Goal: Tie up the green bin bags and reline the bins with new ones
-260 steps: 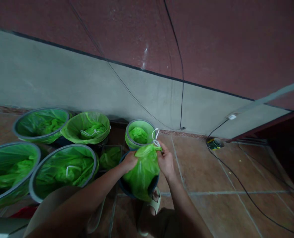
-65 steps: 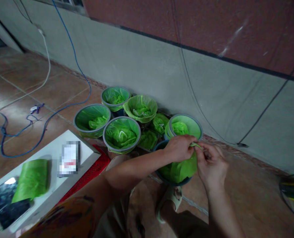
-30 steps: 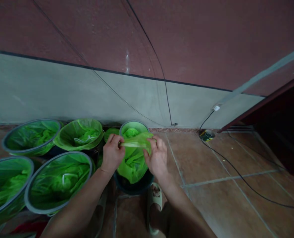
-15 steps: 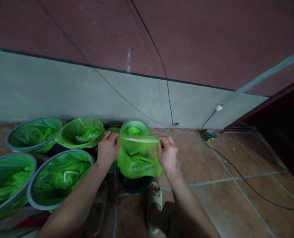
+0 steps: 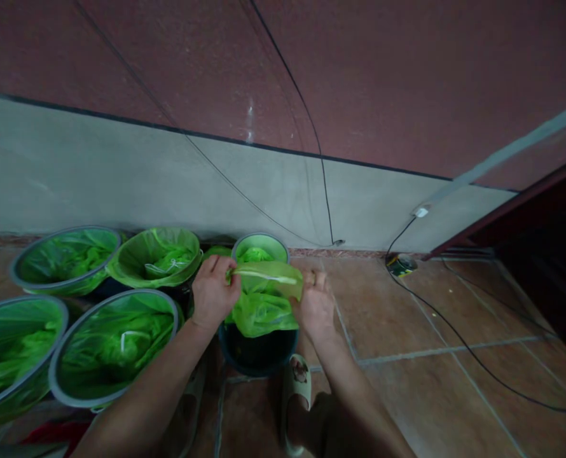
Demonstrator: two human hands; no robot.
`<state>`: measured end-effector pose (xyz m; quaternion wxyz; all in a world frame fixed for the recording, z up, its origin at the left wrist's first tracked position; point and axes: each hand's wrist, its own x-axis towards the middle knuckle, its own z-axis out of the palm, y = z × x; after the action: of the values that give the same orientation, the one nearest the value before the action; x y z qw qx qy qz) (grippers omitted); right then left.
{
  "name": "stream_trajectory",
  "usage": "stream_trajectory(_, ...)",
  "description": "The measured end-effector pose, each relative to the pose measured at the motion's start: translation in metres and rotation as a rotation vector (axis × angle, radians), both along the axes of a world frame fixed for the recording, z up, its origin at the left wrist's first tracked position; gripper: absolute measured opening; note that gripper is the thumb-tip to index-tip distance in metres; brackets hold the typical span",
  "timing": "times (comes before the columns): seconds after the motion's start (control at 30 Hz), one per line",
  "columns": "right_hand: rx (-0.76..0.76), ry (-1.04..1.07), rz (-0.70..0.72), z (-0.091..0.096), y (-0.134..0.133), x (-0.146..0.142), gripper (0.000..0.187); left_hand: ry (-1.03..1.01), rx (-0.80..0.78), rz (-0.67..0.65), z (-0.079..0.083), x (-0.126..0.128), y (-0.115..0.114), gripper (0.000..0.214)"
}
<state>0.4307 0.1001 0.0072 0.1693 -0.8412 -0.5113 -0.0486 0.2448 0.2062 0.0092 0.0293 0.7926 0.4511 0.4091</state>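
A thin green plastic bag (image 5: 262, 305) hangs over a dark blue bin (image 5: 258, 353) on the tiled floor. My left hand (image 5: 213, 294) is closed on the bag's top edge at the left. My right hand (image 5: 315, 304) is closed on the same edge at the right, partly behind the plastic. The bag's mouth is stretched between the two hands above the bin's rim. A foot in a pale sandal (image 5: 293, 385) rests just in front of the bin.
Several bins lined with green bags stand to the left: a big one (image 5: 114, 343), one at the far left (image 5: 11, 356), two by the wall (image 5: 66, 257) (image 5: 156, 257), a small one (image 5: 260, 247) behind. Black cables (image 5: 474, 362) cross the floor at right.
Since half a second ago my hands have come closer together and lower, and the bag's mouth now sags nearer the dark bin. The view is almost unchanged.
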Motion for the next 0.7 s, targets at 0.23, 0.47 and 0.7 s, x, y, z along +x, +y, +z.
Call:
stream_trajectory(0.23, 0.221, 0.032, 0.358, 0.0, 0.01, -0.035, 0.028, -0.005, -0.081, -0.256, -0.007, 0.025, -0.029, 0.01)
stream_trajectory(0.47, 0.399, 0.075, 0.336, 0.001, 0.009, -0.019, 0.022, 0.023, -0.155, -0.171, -0.008, 0.017, -0.019, 0.02)
stream_trajectory(0.7, 0.491, 0.069, 0.173, 0.004, 0.004, 0.01, 0.02, -0.011, -0.13, -0.071, -0.002, 0.002, -0.003, 0.02)
